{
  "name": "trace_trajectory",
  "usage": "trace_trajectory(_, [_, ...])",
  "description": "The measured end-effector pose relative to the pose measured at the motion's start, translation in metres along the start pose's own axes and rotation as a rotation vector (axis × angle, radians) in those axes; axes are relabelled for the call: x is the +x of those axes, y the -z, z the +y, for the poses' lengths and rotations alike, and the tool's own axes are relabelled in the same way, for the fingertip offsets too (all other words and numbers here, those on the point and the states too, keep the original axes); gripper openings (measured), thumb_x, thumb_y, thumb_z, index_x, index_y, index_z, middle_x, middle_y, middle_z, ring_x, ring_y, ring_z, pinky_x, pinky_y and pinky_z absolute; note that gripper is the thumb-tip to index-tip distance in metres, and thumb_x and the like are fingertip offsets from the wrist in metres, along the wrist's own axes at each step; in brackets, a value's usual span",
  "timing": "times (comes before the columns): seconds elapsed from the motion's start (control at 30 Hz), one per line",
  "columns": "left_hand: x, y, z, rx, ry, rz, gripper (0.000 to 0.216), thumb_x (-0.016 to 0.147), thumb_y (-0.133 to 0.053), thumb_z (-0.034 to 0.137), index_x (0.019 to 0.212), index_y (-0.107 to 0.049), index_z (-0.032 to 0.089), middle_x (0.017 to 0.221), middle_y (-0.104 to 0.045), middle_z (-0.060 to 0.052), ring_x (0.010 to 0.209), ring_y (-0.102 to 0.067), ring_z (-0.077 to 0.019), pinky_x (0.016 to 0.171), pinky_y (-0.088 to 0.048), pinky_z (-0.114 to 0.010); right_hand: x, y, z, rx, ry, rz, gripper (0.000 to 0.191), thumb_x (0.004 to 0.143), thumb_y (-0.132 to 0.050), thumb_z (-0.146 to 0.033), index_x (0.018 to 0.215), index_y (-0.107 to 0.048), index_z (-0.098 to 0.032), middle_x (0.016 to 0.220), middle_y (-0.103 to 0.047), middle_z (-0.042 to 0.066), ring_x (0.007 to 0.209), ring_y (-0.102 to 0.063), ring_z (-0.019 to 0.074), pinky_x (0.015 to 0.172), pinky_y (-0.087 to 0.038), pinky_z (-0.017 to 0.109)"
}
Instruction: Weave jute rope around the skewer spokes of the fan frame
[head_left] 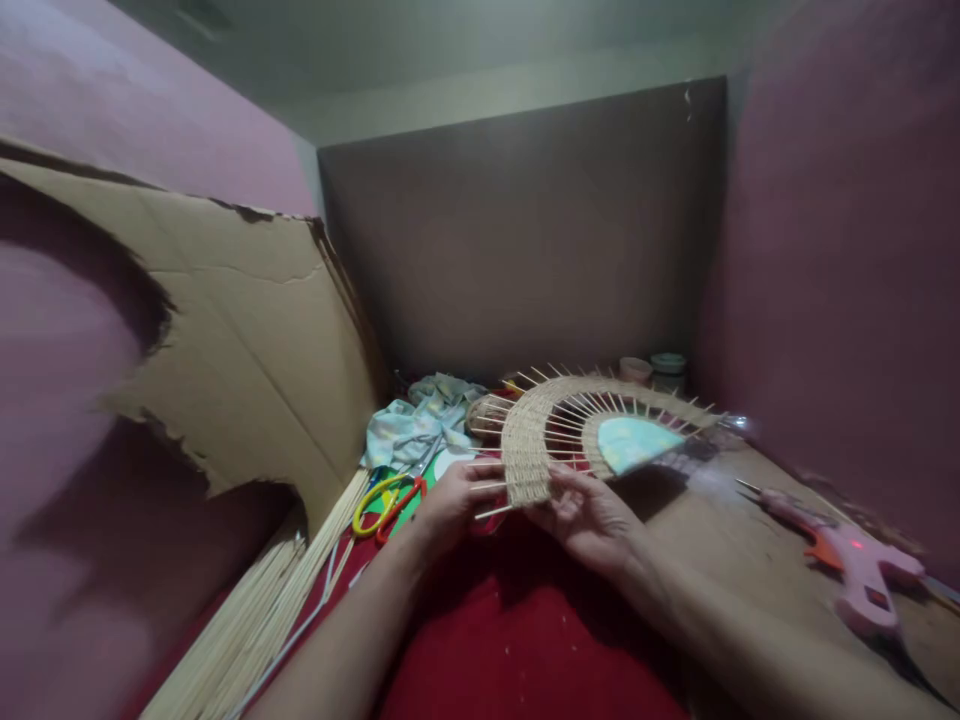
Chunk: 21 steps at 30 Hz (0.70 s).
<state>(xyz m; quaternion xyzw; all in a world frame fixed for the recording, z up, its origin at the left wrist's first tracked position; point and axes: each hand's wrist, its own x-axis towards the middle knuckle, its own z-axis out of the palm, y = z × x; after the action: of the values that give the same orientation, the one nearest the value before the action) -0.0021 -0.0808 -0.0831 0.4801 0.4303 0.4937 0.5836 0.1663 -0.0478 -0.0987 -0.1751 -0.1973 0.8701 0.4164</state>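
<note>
A half-round woven piece (540, 430) of thin sticks and pale cord, with a light blue-green centre (630, 442), is held up in front of me. My left hand (450, 505) grips its lower left edge, fingers closed among the protruding stick ends. From below and to the right, my right hand (592, 520) pinches the woven band, fingers curled under it.
A pink glue gun (855, 565) lies on the brown board at right. Yellow and red scissors (390, 497) and a crumpled cloth (420, 420) lie left of the piece. A bundle of sticks (262, 610) leans by torn cardboard (225, 330). Small jars (652, 370) stand behind.
</note>
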Motion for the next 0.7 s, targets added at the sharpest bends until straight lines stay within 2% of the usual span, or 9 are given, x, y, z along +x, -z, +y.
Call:
trace_trajectory(0.17, [-0.001,-0.004,0.002,0.010,0.034,0.000,0.043,0.060,-0.077,0.021,0.102,-0.068,0.012,0.090,-0.069,-0.012,0.066,-0.062,-0.0142,0.061,-0.046,-0.023,0.003,-0.001,0.008,-0.031,-0.008,0.004,0.013,0.065,-0.069,-0.009,0.077,-0.065,-0.014,0.074,-0.066,0.002,0.069,-0.059,0.0137,0.075,-0.049,0.035])
trace_trajectory(0.33, [-0.003,-0.005,0.006,-0.035,0.038,-0.038,0.047,0.064,-0.075,0.019,0.108,-0.062,0.016,0.091,-0.068,-0.009,0.054,-0.056,-0.0069,0.043,-0.035,-0.015,0.006,-0.004,0.001,-0.070,-0.026,-0.079,0.016,0.067,-0.066,-0.009,0.083,-0.066,-0.010,0.078,-0.068,0.007,0.074,-0.060,0.0158,0.077,-0.048,0.033])
trace_trajectory(0.5, [-0.003,0.006,0.001,0.127,0.098,-0.104,0.028,0.073,-0.067,0.034,0.087,-0.062,0.010,0.059,-0.063,-0.005,0.036,-0.047,-0.0053,0.032,-0.026,-0.015,0.006,-0.006,-0.001,-0.061,-0.007,-0.087,0.013,0.066,-0.065,-0.008,0.078,-0.065,-0.013,0.081,-0.068,0.004,0.075,-0.059,0.0143,0.080,-0.046,0.031])
trace_trajectory(0.6, [-0.005,0.009,0.000,0.196,0.102,-0.135,0.031,0.075,-0.063,0.041,0.081,-0.062,0.011,0.058,-0.063,-0.005,0.035,-0.048,-0.0070,0.033,-0.031,-0.016,0.005,-0.004,-0.001,-0.081,0.010,-0.077,0.010,0.066,-0.067,-0.010,0.075,-0.064,-0.014,0.075,-0.066,0.003,0.073,-0.059,0.0142,0.079,-0.046,0.031])
trace_trajectory(0.7, [-0.008,0.009,0.004,0.280,0.075,-0.178,0.031,0.076,-0.063,0.040,0.073,-0.064,0.010,0.062,-0.064,-0.007,0.041,-0.054,-0.0090,0.040,-0.039,-0.019,0.005,-0.003,-0.001,-0.060,0.003,-0.099,0.011,0.066,-0.066,-0.009,0.076,-0.063,-0.014,0.074,-0.066,0.003,0.075,-0.059,0.0150,0.078,-0.046,0.031])
